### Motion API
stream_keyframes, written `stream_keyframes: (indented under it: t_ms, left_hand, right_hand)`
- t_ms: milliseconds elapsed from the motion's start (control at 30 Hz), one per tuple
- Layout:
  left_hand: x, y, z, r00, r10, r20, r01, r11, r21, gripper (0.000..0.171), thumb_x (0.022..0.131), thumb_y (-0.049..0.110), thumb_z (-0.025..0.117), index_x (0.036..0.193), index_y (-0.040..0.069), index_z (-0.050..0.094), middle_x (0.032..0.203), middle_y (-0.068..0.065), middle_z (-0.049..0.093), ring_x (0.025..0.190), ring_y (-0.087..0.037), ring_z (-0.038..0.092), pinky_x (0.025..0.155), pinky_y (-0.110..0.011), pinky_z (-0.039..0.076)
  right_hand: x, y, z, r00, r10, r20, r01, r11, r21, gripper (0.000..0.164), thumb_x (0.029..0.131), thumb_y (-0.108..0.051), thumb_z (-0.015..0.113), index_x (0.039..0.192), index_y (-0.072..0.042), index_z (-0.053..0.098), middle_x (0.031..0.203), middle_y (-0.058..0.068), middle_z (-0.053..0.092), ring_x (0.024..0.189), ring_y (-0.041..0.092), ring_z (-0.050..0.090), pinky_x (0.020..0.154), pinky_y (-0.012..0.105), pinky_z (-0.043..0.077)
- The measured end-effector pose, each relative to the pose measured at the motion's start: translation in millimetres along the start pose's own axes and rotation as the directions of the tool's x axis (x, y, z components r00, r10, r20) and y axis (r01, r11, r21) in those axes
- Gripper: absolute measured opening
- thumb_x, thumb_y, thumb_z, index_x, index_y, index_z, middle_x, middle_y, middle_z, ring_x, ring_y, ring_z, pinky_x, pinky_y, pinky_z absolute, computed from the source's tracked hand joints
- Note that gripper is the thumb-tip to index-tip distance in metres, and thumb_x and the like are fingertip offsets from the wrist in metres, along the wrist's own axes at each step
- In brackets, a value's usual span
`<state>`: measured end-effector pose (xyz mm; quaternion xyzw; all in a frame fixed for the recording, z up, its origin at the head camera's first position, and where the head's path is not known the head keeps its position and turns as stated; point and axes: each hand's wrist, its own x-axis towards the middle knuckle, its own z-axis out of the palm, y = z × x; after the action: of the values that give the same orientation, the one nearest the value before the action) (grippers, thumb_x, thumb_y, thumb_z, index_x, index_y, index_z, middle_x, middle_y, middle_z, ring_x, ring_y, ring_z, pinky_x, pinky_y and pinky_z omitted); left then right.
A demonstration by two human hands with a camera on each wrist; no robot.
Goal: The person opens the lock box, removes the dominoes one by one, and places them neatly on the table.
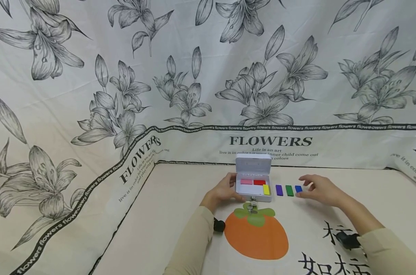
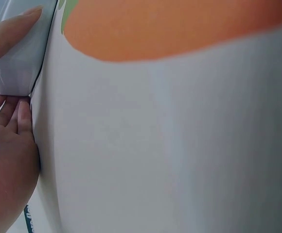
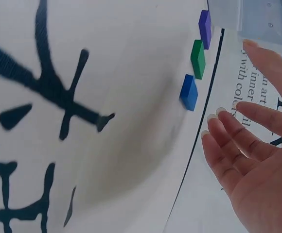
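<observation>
A small white box (image 1: 259, 198) stands on the table with its hinged lid (image 1: 253, 166) raised. My left hand (image 1: 223, 190) holds the box at its left side, thumb along the front, and fingers against the wall in the left wrist view. Inside lie a pink block (image 1: 246, 181), a red block (image 1: 259, 182) and an upright yellow block (image 1: 266, 190). To the right, a purple block (image 1: 279, 190), a green block (image 1: 289, 190) and a blue block (image 1: 299, 189) form a row. My right hand (image 3: 257, 170) is beside the blue block, fingers spread and holding nothing.
The pale tablecloth bears a printed orange persimmon (image 1: 256, 236) and black characters (image 1: 335, 263) in front. A metal clasp (image 1: 252, 204) hangs from the box's front. Behind the table hangs a flower-printed curtain (image 1: 187, 145), which also runs along the left.
</observation>
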<state>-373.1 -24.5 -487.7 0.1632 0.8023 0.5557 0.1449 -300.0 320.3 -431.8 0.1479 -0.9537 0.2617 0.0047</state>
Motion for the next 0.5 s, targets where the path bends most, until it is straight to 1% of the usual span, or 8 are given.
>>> stream_keyframes:
  t_ms: [167,367,500]
  left_hand:
    - [-1.4,0.4,-0.1,1.0,0.005,-0.002,-0.005,1.0,0.004,0.096,0.066,-0.005,0.091,0.147,0.012,0.042,0.154,-0.009,0.046,0.145,-0.03,0.04,0.124,-0.041,0.031]
    - [-3.6,3.0,-0.2,1.0,0.002,-0.001,-0.002,1.0,-0.011,0.096,0.066,-0.006,0.09,0.147,0.011,0.042,0.154,-0.01,0.045,0.145,-0.031,0.04,0.124,-0.042,0.03]
    - [-3.5,3.0,-0.2,1.0,-0.001,0.002,0.001,1.0,-0.015,0.096,0.066,-0.006,0.09,0.147,0.01,0.042,0.154,-0.01,0.045,0.145,-0.032,0.04,0.124,-0.042,0.031]
  right_hand:
    - [3,-14,3,0.999,-0.026,-0.019,0.027,1.0,0.014,0.065,0.086,-0.031,0.083,0.127,0.012,0.059,0.11,0.023,0.065,0.091,0.028,0.061,0.071,0.035,0.055]
    - [9,-34,9,0.997,-0.077,-0.025,0.078,0.997,0.03,0.062,0.086,-0.03,0.083,0.127,0.01,0.06,0.111,0.021,0.066,0.093,0.029,0.062,0.073,0.036,0.055]
    - [14,-46,13,0.992,-0.123,-0.032,0.125,0.991,0.058,0.056,0.088,-0.028,0.081,0.126,0.009,0.062,0.111,0.02,0.066,0.093,0.029,0.064,0.076,0.04,0.057]
